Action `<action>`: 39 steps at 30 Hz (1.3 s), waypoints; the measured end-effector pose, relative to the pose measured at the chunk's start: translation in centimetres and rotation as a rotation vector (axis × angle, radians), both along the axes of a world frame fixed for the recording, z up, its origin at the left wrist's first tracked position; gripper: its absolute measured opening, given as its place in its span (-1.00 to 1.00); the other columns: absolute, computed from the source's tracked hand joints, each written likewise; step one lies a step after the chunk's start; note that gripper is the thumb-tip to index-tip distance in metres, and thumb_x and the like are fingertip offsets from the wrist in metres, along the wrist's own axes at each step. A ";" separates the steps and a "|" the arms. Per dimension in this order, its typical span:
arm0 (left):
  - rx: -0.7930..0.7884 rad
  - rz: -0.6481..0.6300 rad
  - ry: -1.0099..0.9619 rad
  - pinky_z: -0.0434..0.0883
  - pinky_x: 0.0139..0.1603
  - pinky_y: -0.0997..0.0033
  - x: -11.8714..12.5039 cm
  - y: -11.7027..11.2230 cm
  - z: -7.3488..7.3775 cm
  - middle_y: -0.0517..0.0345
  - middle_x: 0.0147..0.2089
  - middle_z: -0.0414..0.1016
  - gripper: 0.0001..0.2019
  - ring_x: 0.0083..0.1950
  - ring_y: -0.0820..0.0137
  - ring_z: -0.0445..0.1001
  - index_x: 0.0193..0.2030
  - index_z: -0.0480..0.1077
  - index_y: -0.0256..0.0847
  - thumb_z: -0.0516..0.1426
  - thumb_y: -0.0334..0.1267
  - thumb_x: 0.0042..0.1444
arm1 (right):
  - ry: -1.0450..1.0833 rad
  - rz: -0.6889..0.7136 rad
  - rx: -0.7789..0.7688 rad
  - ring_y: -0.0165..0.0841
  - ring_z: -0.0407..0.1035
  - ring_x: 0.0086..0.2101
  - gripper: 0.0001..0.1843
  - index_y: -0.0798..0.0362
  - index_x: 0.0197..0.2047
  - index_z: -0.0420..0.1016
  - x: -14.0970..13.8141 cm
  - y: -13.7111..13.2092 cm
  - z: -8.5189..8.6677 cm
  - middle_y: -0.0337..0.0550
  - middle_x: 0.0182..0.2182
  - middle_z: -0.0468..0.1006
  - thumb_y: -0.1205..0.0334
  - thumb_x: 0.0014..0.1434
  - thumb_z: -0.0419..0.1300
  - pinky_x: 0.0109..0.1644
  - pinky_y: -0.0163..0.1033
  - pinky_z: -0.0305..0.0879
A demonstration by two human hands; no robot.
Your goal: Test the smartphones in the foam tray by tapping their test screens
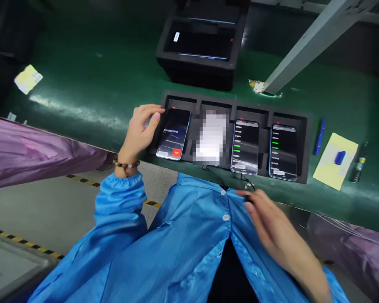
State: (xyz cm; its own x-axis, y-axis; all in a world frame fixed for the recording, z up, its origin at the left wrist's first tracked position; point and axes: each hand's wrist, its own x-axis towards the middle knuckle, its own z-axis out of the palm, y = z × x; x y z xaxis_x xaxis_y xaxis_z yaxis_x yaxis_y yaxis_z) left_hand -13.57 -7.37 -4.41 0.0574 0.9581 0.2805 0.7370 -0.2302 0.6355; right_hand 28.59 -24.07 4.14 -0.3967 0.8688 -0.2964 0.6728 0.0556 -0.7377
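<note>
A black tray (205,100) in front of me holds several phones side by side. My left hand (142,128) rests at its left edge, fingers loosely bent and apart, beside the leftmost phone (174,134), whose dark screen shows a red button. Pixelation covers the second phone (211,136). Lists with green lines fill the third phone (245,145) and the rightmost phone (283,150). Black cables plug into the lower ends of the second and third. Below the table edge, my right hand (273,227), slightly blurred, pinches what looks like a black cable plug (248,197).
Behind the tray stands a stack of black trays (198,71) with phones on top. A metal post (303,42) rises at the right. Right of the tray lie a blue pen (320,136), a yellow paper pad (330,172) with a blue cap, and a dark marker (358,168).
</note>
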 end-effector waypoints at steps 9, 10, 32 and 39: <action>-0.042 -0.076 0.021 0.19 0.48 -0.30 1.6 5.0 -1.9 -0.04 0.06 0.72 -0.39 0.31 -0.05 0.40 0.12 0.69 0.02 -0.03 0.36 0.51 | -0.402 0.582 0.155 -0.23 0.70 -0.23 -0.49 0.02 0.08 0.50 -17.3 5.8 -3.9 -0.04 -0.08 0.74 0.00 0.69 -0.22 -0.29 -0.17 0.26; -0.043 -0.076 0.017 0.18 0.48 -0.32 1.7 4.9 -1.9 -0.05 0.05 0.72 -0.39 0.31 -0.05 0.39 0.10 0.69 0.01 -0.04 0.35 0.52 | -0.424 0.583 0.157 -0.21 0.71 -0.21 -0.47 0.02 0.10 0.49 -18.2 6.1 -4.1 -0.02 -0.06 0.75 0.00 0.69 -0.25 -0.29 -0.16 0.25; -0.136 -0.086 0.016 0.13 0.51 -0.37 2.0 4.0 -1.0 -0.04 0.12 0.69 -0.32 0.42 -0.04 0.30 0.04 0.68 -0.01 -0.08 0.43 0.49 | -0.512 0.454 0.042 -0.17 0.74 -0.19 -0.47 -0.01 0.14 0.46 -21.0 6.8 -5.2 -0.01 -0.09 0.80 0.00 0.70 -0.30 -0.29 -0.21 0.20; -0.126 -0.074 -0.004 0.15 0.54 -0.30 1.7 3.8 -1.0 0.08 0.15 0.70 -0.31 0.42 0.03 0.34 0.07 0.65 0.04 -0.16 0.41 0.53 | -0.232 0.299 0.452 -0.27 0.68 -0.14 -0.61 0.02 0.18 0.58 -16.5 6.2 -4.2 -0.04 -0.08 0.77 0.00 0.65 0.02 -0.14 -0.20 0.43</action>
